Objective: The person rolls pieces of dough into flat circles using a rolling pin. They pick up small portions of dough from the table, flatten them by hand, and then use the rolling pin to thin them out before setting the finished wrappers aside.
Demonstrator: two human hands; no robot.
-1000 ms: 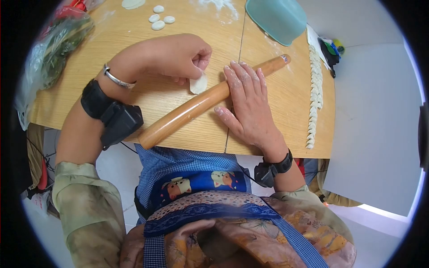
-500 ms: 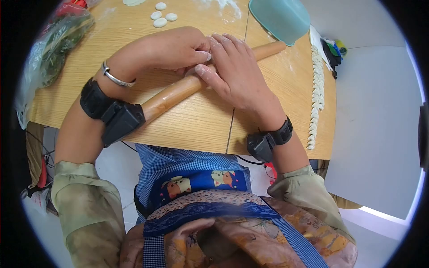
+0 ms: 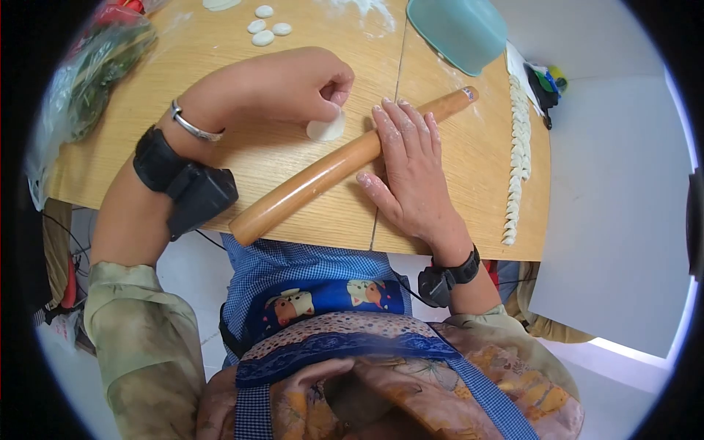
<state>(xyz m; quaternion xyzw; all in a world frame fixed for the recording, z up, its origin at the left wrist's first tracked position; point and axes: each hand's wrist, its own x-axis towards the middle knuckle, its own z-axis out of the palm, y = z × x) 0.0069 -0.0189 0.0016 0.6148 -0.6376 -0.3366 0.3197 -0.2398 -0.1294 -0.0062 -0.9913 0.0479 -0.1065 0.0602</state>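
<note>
My left hand (image 3: 326,84) is closed, with its fingertips pinching the upper edge of a small, flat, round dough wrapper (image 3: 326,130) on the table. Most of its fingers are curled out of sight. A wooden rolling pin (image 3: 315,183) lies diagonally just below the wrapper, apart from it. Across the pin's upper half rests my right hand (image 3: 416,165), palm down, with fingers stretched flat and thumb spread. Flour whitens its fingertips.
Several small dough discs (image 3: 262,28) lie at the back, with loose flour (image 3: 367,9) nearby. A teal plastic basin (image 3: 462,33) stands at the back right. Crimped dough pieces (image 3: 518,147) line the right edge. A plastic bag of greens (image 3: 95,81) is on the left.
My right hand and the rolling pin have moved down toward me, away from my left hand. The dough wrapper, hidden before, now shows. My left hand has barely moved.
</note>
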